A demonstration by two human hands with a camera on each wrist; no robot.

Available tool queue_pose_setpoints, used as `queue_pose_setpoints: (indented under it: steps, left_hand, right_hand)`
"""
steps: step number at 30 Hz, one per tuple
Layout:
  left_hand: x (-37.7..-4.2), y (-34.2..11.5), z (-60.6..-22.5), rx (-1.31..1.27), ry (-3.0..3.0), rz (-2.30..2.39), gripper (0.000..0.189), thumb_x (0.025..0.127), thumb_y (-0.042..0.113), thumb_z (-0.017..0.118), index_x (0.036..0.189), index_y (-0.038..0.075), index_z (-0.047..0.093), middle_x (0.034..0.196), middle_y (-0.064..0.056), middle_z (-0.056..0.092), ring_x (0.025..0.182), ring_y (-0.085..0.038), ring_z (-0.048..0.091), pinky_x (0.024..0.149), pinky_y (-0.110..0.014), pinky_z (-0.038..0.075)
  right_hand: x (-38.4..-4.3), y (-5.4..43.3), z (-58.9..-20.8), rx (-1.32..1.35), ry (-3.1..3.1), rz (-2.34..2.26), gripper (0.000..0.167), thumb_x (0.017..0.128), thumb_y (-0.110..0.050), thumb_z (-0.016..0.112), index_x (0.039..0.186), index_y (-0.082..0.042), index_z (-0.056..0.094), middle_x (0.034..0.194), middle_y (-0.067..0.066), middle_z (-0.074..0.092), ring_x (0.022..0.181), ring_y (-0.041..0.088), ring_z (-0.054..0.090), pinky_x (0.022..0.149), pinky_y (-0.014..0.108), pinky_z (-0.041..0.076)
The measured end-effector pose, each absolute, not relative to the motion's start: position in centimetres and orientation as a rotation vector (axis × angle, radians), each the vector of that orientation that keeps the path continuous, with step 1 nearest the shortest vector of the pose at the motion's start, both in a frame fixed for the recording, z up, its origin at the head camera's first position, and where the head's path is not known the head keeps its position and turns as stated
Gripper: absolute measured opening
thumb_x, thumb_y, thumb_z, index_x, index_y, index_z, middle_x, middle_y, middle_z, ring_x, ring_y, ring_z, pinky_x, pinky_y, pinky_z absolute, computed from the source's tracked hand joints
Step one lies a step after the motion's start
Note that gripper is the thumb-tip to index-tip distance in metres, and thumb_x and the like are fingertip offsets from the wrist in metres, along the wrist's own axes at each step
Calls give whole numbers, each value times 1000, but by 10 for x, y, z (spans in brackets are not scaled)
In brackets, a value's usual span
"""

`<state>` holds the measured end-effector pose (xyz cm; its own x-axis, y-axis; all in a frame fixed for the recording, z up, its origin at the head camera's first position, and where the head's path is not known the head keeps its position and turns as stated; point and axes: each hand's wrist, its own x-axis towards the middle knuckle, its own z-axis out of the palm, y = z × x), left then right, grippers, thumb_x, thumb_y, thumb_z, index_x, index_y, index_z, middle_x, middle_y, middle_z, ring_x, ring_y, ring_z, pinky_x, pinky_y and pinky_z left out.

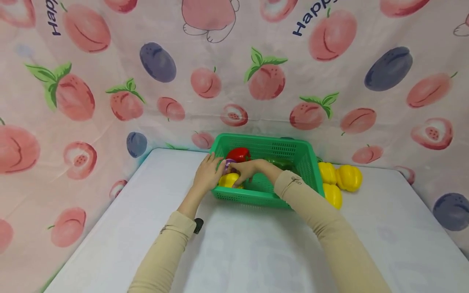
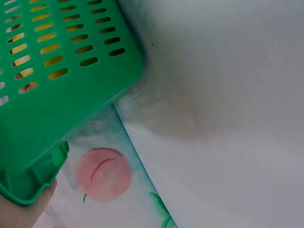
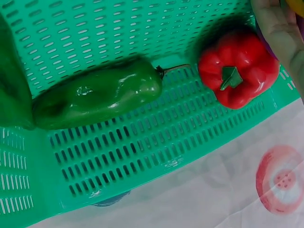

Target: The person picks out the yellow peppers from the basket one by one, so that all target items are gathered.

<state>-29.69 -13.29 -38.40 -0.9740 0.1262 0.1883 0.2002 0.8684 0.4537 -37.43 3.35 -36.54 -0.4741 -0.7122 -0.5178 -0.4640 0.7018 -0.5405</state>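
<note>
A green plastic basket with slotted walls stands at the back of the table. My left hand holds its left rim; in the left wrist view fingers curl at the rim. Inside the basket's left end my right hand grips a yellow bell pepper, thumb and fingers bent down around it. Partly hidden behind that hand is a purple item with light markings. A red bell pepper lies beside it, and a long green pepper lies along the basket floor.
Several yellow bell peppers sit on the table against the basket's right side. Another green vegetable lies at the basket's end. A fruit-print cloth hangs right behind the white table.
</note>
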Motion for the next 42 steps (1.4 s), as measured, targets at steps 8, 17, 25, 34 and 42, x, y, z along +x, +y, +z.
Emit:
queue_pose_setpoints:
  steps: [8, 17, 25, 34, 42]
  left_hand:
    - [-298, -132, -384, -223, -2897, -722, 55, 103, 42, 24, 138, 6, 47, 152, -23, 28, 143, -38, 20, 117, -50, 19]
    - [-298, -134, -382, -212, -2885, -707, 56, 103, 42, 23, 138, 5, 47, 151, -24, 28, 143, -39, 21, 118, -48, 19]
    - [-298, -134, -385, -209, -2899, -714, 56, 102, 42, 23, 138, 6, 46, 152, -23, 26, 143, -39, 20, 118, -49, 18]
    - [-296, -134, -384, -221, -2898, -720, 57, 103, 42, 22, 138, 6, 47, 151, -24, 27, 143, -40, 20, 117, -50, 19]
    - [-296, -135, -383, -228, -2906, -723, 56, 103, 42, 22, 138, 5, 46, 151, -24, 26, 143, -40, 19, 117, -51, 18]
  right_hand:
    - [-371, 37, -359, -968, 2187, -351, 56, 87, -24, 67, 131, -5, 37, 134, 15, 41, 112, 24, 48, 89, 33, 53]
    - [-370, 45, -350, -1087, 2235, -311, 53, 85, -21, 69, 128, -12, 39, 141, 17, 29, 131, 32, 29, 108, 46, 37]
    - [-365, 50, -341, -1123, 2228, -358, 53, 82, -15, 71, 127, -10, 43, 133, 10, 46, 118, 25, 44, 104, 39, 43]
    - [-356, 58, -331, -1118, 2302, -368, 56, 82, -11, 70, 131, -13, 43, 137, 12, 39, 124, 29, 36, 104, 45, 41]
    - [-348, 69, -325, -1204, 2336, -523, 56, 82, -7, 67, 132, -7, 43, 130, 18, 40, 116, 32, 38, 98, 48, 44]
